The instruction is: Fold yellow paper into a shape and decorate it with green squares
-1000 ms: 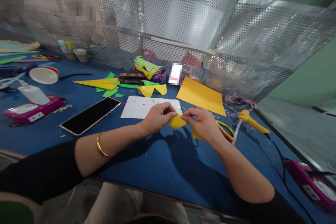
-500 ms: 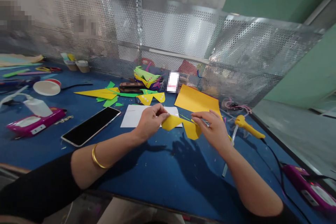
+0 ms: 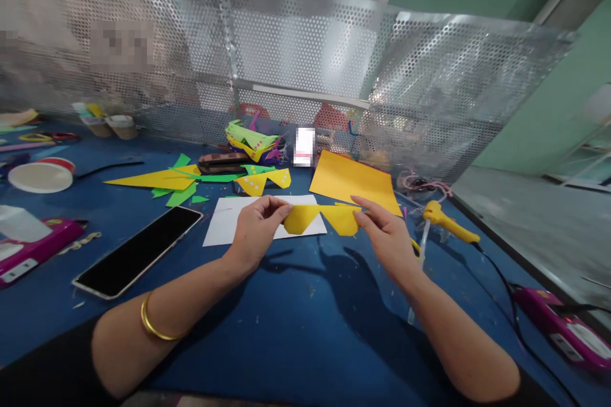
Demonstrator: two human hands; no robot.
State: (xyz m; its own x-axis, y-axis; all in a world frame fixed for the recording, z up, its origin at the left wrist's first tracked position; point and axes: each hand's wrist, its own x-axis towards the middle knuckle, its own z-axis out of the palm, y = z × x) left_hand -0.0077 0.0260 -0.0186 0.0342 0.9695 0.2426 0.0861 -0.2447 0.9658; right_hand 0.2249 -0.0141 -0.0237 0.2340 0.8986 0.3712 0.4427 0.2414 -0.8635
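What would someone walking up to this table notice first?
Probably the yellow paper piece, two joined triangles stretched between the left hand and the right hand just above the blue table. Next, the black phone lying at the left, and the scatter of yellow and green paper scraps behind it. A yellow glue gun lies to the right of the hands.

Yellow paper bunting (image 3: 321, 217), blue table (image 3: 305, 331), white sheet (image 3: 224, 229), black phone (image 3: 138, 251), orange card (image 3: 351, 179).
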